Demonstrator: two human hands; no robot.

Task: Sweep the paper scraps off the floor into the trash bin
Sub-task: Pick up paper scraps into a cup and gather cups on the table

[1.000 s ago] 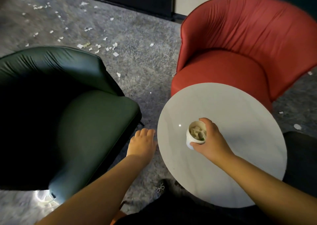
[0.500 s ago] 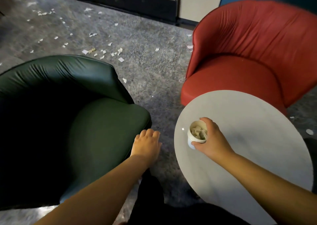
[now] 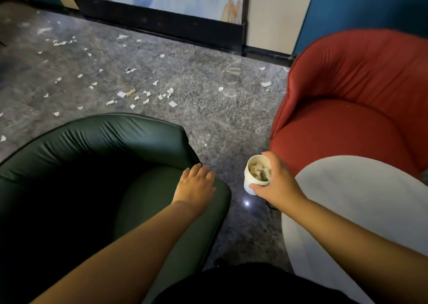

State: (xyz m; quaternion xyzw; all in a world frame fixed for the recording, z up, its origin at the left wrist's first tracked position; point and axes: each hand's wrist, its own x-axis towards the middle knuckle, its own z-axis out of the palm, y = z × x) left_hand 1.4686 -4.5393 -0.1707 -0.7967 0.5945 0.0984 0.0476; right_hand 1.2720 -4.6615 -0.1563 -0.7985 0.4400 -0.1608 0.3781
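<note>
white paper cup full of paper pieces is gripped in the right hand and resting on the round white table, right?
Not quite. The head view shows the right hand gripping the white paper cup full of paper pieces, but it is lifted clear of the round white table, over the grey speckled floor.

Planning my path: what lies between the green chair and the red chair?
Head view: bare grey floor, with the cup held above it.

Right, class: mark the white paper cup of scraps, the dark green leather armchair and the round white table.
white paper cup (image 3: pixel 249 183), head view, on its outer wall.
dark green leather armchair (image 3: pixel 115 139), head view, on its backrest.
round white table (image 3: pixel 361 199), head view, on its bare top.
</note>
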